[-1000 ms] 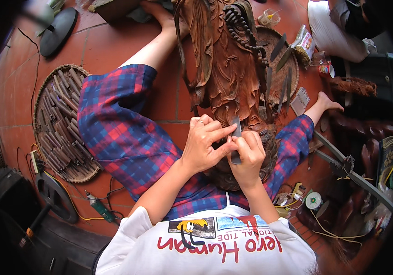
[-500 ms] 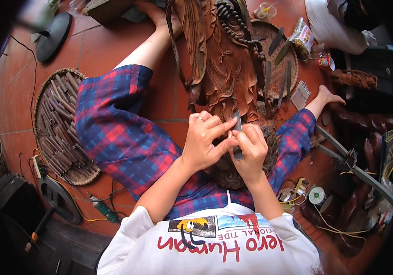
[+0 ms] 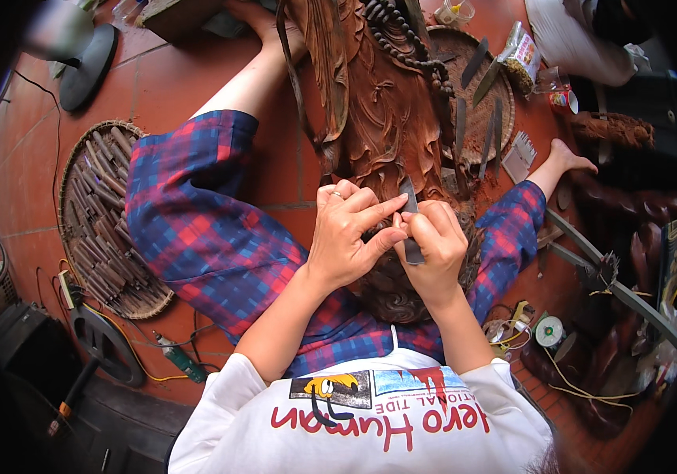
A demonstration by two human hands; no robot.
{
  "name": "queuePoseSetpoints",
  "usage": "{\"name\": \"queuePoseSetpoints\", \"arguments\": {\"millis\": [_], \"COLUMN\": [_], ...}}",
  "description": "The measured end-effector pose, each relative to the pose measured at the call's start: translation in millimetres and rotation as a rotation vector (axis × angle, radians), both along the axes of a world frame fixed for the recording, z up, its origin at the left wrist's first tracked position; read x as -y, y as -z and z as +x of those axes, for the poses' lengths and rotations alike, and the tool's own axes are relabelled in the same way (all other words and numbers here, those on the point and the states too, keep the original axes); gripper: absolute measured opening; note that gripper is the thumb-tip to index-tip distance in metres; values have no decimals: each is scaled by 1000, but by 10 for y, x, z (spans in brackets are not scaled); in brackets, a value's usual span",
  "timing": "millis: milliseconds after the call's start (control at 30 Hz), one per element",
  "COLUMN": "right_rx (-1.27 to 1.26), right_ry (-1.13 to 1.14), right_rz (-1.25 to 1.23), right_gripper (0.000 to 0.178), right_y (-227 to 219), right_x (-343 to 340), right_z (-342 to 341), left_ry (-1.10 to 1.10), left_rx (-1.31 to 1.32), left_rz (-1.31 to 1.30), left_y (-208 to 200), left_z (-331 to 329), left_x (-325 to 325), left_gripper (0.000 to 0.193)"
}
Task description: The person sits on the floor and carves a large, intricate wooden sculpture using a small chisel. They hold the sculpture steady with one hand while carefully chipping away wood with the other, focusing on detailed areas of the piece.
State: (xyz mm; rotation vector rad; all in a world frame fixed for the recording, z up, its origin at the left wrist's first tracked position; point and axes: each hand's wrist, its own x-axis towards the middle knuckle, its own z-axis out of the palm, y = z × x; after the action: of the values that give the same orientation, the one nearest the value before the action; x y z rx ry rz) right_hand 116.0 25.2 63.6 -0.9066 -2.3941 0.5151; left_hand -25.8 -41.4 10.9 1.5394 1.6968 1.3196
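Note:
Between my thighs lies a reddish-brown carved wooden statue (image 3: pixel 390 110) with draped robes and a string of round beads (image 3: pixel 409 47); its curly carved lower end is partly under my hands. My right hand (image 3: pixel 435 245) is closed, pinching a thin flat grey file (image 3: pixel 412 207) between thumb and fingers. From the left, my left hand (image 3: pixel 350 225) presses its outstretched index fingertip on the same file, its thumb reaching toward my right fingers and its other fingers curled. The file lies slanted against the carving; where its edge meets the wood is hard to make out.
A round woven tray (image 3: pixel 156 304) full of carving tools lies on the left. Another woven tray (image 3: pixel 480 47) with flat files and wood dust stands beyond the statue, near a brush (image 3: pixel 519 156). A green power tool (image 3: pixel 180 359), cords and a metal bar (image 3: pixel 646 316) lie around.
My hands and the file have shifted only slightly along the carving. The statue sits a little differently in view; both hands keep nearly the same grip.

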Motion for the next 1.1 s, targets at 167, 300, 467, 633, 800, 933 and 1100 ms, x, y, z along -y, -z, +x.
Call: {"name": "queuePoseSetpoints", "arguments": {"millis": [167,300,467,633,800,933,1100], "right_rx": [92,-6,67,19,-31,15,-44], "right_ry": [-11,2,-1,3,-45,-30,-62], "right_rz": [-100,-24,-94,-59,-41,-66,-46], "right_gripper": [16,16,19,19,19,17,18], "right_y": [-80,-3,-89,20,-49,1,-11], "right_x": [10,-1,9,34,-91,-27,-119], "right_z": [75,3,69,105,-16,107,27], "left_ry": [40,5,37,42,-12,62,4], "left_rx": [7,-8,20,18,10,-13,-37], "left_rz": [22,7,2,-3,7,-6,0], "left_y": [35,2,2,14,-3,8,2], "left_z": [86,38,58,119,31,143,36], "left_x": [57,9,23,65,-8,58,-30], "left_gripper": [57,58,55,56,58,60,61]}}
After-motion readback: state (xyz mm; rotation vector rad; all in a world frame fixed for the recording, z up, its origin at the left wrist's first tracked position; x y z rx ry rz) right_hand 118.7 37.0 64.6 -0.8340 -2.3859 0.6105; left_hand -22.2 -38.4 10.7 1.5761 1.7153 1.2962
